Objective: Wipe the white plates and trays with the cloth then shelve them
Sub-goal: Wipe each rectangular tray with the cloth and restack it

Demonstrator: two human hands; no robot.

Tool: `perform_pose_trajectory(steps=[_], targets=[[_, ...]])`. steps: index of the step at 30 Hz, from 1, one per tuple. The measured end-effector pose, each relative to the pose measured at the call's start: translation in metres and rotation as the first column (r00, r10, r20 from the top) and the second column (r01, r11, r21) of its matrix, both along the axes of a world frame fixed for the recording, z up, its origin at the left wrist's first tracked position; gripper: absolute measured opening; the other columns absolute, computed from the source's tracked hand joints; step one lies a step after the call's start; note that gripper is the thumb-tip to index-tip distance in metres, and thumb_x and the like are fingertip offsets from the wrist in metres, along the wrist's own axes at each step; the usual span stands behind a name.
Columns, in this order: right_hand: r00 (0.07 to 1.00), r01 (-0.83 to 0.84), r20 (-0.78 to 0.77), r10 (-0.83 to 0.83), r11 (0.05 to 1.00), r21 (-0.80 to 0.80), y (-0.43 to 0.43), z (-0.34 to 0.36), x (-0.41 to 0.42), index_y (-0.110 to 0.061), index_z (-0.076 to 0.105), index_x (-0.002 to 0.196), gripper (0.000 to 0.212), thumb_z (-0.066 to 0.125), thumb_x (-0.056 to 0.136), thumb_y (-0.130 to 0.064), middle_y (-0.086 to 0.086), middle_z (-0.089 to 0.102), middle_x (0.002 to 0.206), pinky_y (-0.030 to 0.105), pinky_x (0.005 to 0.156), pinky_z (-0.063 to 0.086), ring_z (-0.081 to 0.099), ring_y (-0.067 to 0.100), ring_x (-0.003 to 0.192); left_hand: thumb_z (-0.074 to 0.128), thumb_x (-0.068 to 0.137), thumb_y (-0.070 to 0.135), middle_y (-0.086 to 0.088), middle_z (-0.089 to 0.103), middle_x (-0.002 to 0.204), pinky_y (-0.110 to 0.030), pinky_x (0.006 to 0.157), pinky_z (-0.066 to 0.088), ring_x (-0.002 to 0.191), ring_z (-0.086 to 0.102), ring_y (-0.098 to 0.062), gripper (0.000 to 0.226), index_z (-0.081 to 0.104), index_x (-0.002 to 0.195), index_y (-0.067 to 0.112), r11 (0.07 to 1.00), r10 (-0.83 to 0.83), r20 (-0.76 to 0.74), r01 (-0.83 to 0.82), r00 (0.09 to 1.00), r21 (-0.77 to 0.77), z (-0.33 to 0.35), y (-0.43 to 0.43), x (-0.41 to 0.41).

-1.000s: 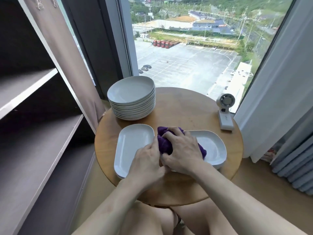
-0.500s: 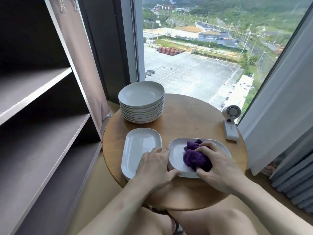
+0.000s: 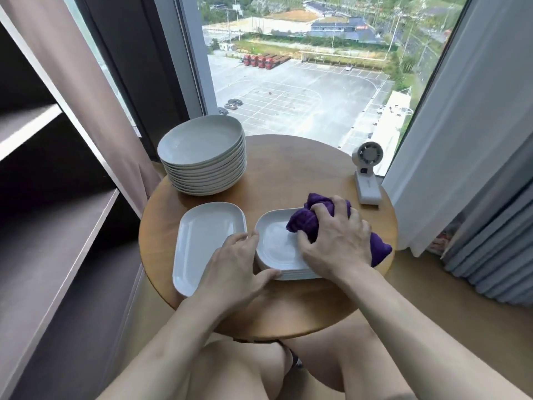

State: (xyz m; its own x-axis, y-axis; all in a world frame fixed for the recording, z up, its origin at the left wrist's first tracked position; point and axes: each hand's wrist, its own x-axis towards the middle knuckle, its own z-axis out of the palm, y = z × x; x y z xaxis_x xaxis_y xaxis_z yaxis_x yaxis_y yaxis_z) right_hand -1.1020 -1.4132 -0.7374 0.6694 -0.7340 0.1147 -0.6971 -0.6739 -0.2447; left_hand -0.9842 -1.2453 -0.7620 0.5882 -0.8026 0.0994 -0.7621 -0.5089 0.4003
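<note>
A stack of white rectangular trays (image 3: 274,243) lies on the right half of the round wooden table (image 3: 291,168). My right hand (image 3: 334,238) grips a bunched purple cloth (image 3: 305,220) and presses it onto the top tray. My left hand (image 3: 236,267) holds the stack's near-left corner, thumb along its front edge. A single white tray (image 3: 204,235) lies just to the left. A tall stack of round white plates (image 3: 202,157) stands at the table's back left.
A small white desk fan (image 3: 367,174) stands at the table's right edge. Dark shelves (image 3: 57,232) run along the left, with a beige curtain (image 3: 86,90) beside them. Grey curtains (image 3: 473,140) hang at the right, and a large window is behind the table.
My right hand has carried the cloth from the gap between the trays rightward across the right-hand stack to its far right part. The left hand has stayed at the stack's near-left corner.
</note>
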Motion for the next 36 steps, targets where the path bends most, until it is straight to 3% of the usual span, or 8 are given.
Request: perform_pose_trajectory(steps=[6, 10, 15, 22, 25, 28, 32, 36], targets=[[0.99, -0.14, 0.0, 0.141, 0.988, 0.057, 0.025, 0.005, 0.019, -0.03, 0.051, 0.125, 0.047, 0.057, 0.084, -0.053, 0.005, 0.036, 0.146, 0.05, 0.099, 0.037, 0.045, 0.037, 0.118, 0.069, 0.085, 0.057, 0.001, 0.057, 0.14, -0.038, 0.107, 0.046, 0.137, 0.043, -0.017, 0.071, 0.049, 0.144, 0.023, 0.999, -0.027, -0.041, 0.026, 0.999, -0.034, 0.004, 0.0, -0.005], [0.968, -0.249, 0.012, 0.25, 0.961, 0.116, 0.05, 0.006, 0.04, -0.027, 0.053, 0.116, 0.035, 0.052, 0.089, -0.05, 0.007, 0.042, 0.138, 0.051, 0.094, 0.037, 0.046, 0.04, 0.111, 0.054, 0.078, 0.039, 0.002, 0.061, 0.12, -0.038, 0.092, 0.052, 0.116, 0.054, -0.02, 0.034, 0.048, 0.111, 0.032, 0.999, -0.005, -0.167, -0.001, 0.986, -0.033, 0.009, 0.0, -0.007], [0.94, -0.338, 0.011, 0.34, 0.931, 0.138, 0.036, 0.008, 0.026, -0.028, 0.051, 0.117, 0.039, 0.059, 0.087, -0.051, 0.004, 0.042, 0.134, 0.049, 0.097, 0.041, 0.048, 0.036, 0.109, 0.062, 0.088, 0.029, 0.001, 0.057, 0.123, -0.036, 0.091, 0.05, 0.114, 0.053, -0.018, 0.032, 0.043, 0.114, 0.032, 1.0, -0.011, -0.151, 0.007, 0.988, -0.03, 0.01, -0.001, -0.009], [0.915, -0.402, 0.078, 0.395, 0.889, 0.217, 0.026, 0.012, 0.002, -0.038, 0.054, 0.129, 0.05, 0.066, 0.084, -0.055, -0.006, 0.044, 0.138, 0.044, 0.103, 0.04, 0.048, 0.026, 0.117, 0.06, 0.085, 0.054, 0.012, 0.057, 0.126, -0.036, 0.089, 0.05, 0.13, 0.044, -0.01, 0.044, 0.049, 0.125, 0.039, 1.0, -0.011, -0.109, 0.011, 0.994, 0.005, 0.015, 0.001, -0.007], [0.905, -0.424, 0.062, 0.421, 0.876, 0.231, 0.012, 0.016, -0.008, -0.041, 0.053, 0.134, 0.054, 0.067, 0.083, -0.052, -0.011, 0.041, 0.144, 0.043, 0.105, 0.04, 0.046, 0.024, 0.123, 0.061, 0.082, 0.069, 0.01, 0.052, 0.135, -0.035, 0.092, 0.047, 0.136, 0.04, -0.007, 0.069, 0.042, 0.143, 0.042, 0.999, -0.01, -0.078, 0.013, 0.997, 0.039, 0.015, 0.001, -0.006], [0.913, -0.402, 0.008, 0.409, 0.894, 0.196, -0.008, 0.016, -0.023, -0.044, 0.049, 0.136, 0.056, 0.064, 0.083, -0.053, -0.013, 0.038, 0.15, 0.044, 0.111, 0.035, 0.041, 0.023, 0.133, 0.064, 0.08, 0.072, 0.005, 0.046, 0.147, -0.036, 0.101, 0.045, 0.14, 0.038, -0.011, 0.088, 0.037, 0.153, 0.032, 0.999, 0.009, -0.055, -0.007, 0.998, 0.047, 0.015, 0.001, -0.006], [0.958, -0.264, -0.132, 0.256, 0.963, -0.049, -0.029, 0.013, -0.037, -0.042, 0.044, 0.14, 0.067, 0.047, 0.08, -0.071, 0.001, 0.034, 0.156, 0.053, 0.117, 0.02, 0.023, 0.032, 0.146, 0.066, 0.08, 0.071, 0.003, 0.042, 0.154, -0.036, 0.107, 0.041, 0.145, 0.033, -0.011, 0.097, 0.032, 0.157, 0.025, 0.999, 0.011, -0.061, -0.008, 0.998, 0.046, 0.014, 0.001, -0.004], [0.994, -0.101, -0.04, 0.099, 0.993, -0.06, -0.023, 0.008, -0.025, -0.032, 0.049, 0.137, 0.068, 0.045, 0.079, -0.068, 0.007, 0.033, 0.155, 0.054, 0.111, 0.029, 0.032, 0.038, 0.139, 0.069, 0.082, 0.066, 0.003, 0.041, 0.157, -0.033, 0.112, 0.036, 0.147, 0.029, -0.01, 0.097, 0.033, 0.157, 0.019, 1.0, -0.009, -0.065, 0.01, 0.998, 0.006, 0.013, 0.001, -0.005]])
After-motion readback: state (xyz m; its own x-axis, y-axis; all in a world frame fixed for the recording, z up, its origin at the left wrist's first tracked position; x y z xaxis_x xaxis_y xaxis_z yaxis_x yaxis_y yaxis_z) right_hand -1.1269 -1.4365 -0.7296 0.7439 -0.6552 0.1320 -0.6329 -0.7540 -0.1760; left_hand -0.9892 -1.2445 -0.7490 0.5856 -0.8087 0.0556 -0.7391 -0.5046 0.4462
